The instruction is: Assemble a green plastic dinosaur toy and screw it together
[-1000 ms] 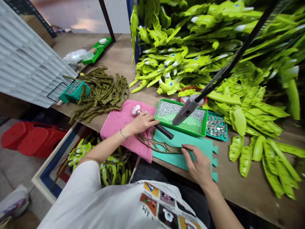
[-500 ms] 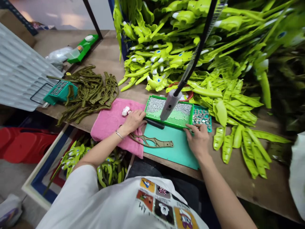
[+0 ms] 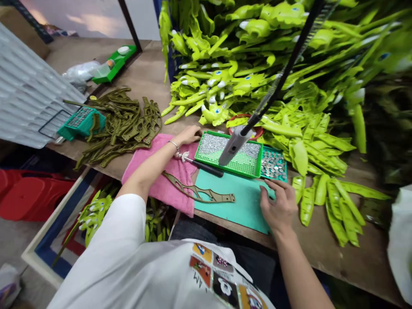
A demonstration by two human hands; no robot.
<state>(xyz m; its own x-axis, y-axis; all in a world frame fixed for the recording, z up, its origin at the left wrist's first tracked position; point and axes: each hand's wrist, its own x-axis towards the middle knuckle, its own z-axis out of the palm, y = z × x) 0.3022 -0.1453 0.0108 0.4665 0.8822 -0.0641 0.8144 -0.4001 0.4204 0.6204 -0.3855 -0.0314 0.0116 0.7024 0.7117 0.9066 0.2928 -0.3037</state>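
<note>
A green perforated tray (image 3: 238, 171) holds many small silvery pieces. My left hand (image 3: 189, 134) is at its far left corner, fingertips bunched near the rim; whether they grip anything is hidden. Beneath my left wrist, a black-handled tool (image 3: 209, 168) with a thin metal shaft and white wrapping lies along the tray's front. My right hand (image 3: 279, 204) is open and holds nothing, thumb and fingers apart, over the right end of the teal mat (image 3: 238, 212). A flat olive-brown cut-out plastic part (image 3: 206, 195) rests across the mat and pink towel (image 3: 154, 171).
A teal tray of round metal pieces (image 3: 273, 165) adjoins the green tray. Lime-green dinosaur-like parts (image 3: 219, 113) pile up behind and to the right. Olive parts (image 3: 128, 120) heap at left. A grey tool on a black cord (image 3: 234, 146) hangs over the green tray.
My left hand has moved away from the tray's left edge to its far left corner, uncovering the tool's shaft. My right hand has drawn back from the tray's right front corner, toward the right.
</note>
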